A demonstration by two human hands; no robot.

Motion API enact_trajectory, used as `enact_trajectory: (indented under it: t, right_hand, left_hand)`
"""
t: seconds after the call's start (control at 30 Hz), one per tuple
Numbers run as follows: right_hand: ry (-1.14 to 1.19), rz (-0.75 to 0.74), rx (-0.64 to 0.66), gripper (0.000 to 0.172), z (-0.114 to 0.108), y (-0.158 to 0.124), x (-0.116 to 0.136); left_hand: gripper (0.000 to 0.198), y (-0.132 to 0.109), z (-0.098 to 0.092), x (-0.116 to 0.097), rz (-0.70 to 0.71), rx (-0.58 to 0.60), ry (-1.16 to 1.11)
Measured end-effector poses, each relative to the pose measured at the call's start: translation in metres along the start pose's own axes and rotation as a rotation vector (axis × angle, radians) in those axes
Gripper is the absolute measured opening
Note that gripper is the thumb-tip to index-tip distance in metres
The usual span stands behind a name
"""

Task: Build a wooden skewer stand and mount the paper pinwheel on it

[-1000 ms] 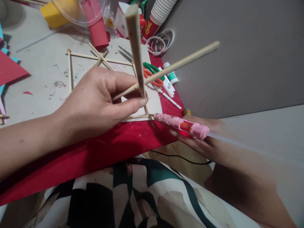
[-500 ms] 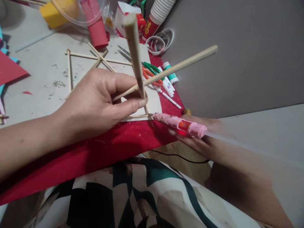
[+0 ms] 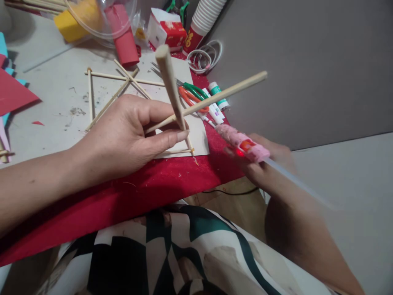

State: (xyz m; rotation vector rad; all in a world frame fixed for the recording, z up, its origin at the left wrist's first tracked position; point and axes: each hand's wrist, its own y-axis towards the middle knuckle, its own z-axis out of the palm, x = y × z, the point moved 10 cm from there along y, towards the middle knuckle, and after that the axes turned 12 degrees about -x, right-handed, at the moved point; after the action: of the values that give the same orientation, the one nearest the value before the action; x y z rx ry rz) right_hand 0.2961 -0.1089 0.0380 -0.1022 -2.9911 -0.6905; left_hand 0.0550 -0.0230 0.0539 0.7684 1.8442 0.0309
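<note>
My left hand (image 3: 129,135) is closed around two crossed wooden sticks (image 3: 172,88); one stands nearly upright, the other slants out to the right. They rise from a flat frame of thin sticks (image 3: 119,82) lying on white card (image 3: 172,123). My right hand (image 3: 265,164) grips a pink glue gun (image 3: 242,143) with a red light and a clear glue stick trailing behind. Its nozzle points toward the scissors, a little right of the crossed sticks and apart from them.
Red felt (image 3: 123,192) covers the table's near edge. Orange and green scissors (image 3: 192,93), glue tubes (image 3: 216,102), a stack of paper cups (image 3: 204,18), wire rings (image 3: 205,57), a red roll (image 3: 124,39) and a red box (image 3: 167,32) sit behind.
My right hand has lifted the glue gun up and away from the frame's near corner, toward the scissors. The crossed sticks in my left hand tilted slightly and sit lower in view.
</note>
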Motion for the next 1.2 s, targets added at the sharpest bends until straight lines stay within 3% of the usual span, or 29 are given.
enact_trajectory:
  t: [0.13,0.27,0.37,0.43,0.5,0.57,0.63,0.8,0.93,1.2]
  right_hand:
    - [0.017,0.073,0.020,0.043,0.025,0.015,-0.021]
    - [0.100,0.037,0.060,0.047,0.046,0.025,-0.039]
    - [0.115,-0.032,0.125,0.050,0.051,0.022,-0.040]
    - [0.090,-0.087,0.132,0.047,0.041,0.016,-0.030]
    - [0.084,-0.116,0.050,0.036,0.019,0.011,-0.011]
    - [0.180,-0.110,-0.061,0.024,-0.004,0.007,0.012]
    - [0.298,-0.141,-0.076,0.016,-0.010,0.005,0.038]
    - [0.340,-0.272,0.000,0.014,0.015,0.007,0.071]
    - [0.354,-0.304,0.081,0.016,0.032,0.008,0.075]
    - [0.378,-0.214,0.136,0.020,0.038,0.007,0.074]
  left_hand:
    - [0.023,0.002,0.000,-0.004,0.018,0.018,-0.046]
    - [0.019,0.003,0.001,-0.005,0.010,0.017,-0.091]
    - [0.016,0.003,-0.001,-0.003,-0.016,-0.016,-0.108]
    - [0.014,0.003,-0.001,-0.002,-0.039,-0.026,-0.113]
    - [0.013,0.003,0.000,-0.002,-0.053,-0.019,-0.123]
    - [0.013,0.004,0.000,-0.003,-0.059,-0.017,-0.126]
    - [0.012,0.004,0.000,-0.003,-0.061,-0.024,-0.118]
    - [0.012,0.003,0.001,-0.003,-0.064,-0.022,-0.118]
    - [0.016,0.002,0.003,-0.003,-0.075,-0.004,-0.144]
    - [0.016,0.005,0.005,-0.005,-0.047,0.029,-0.133]
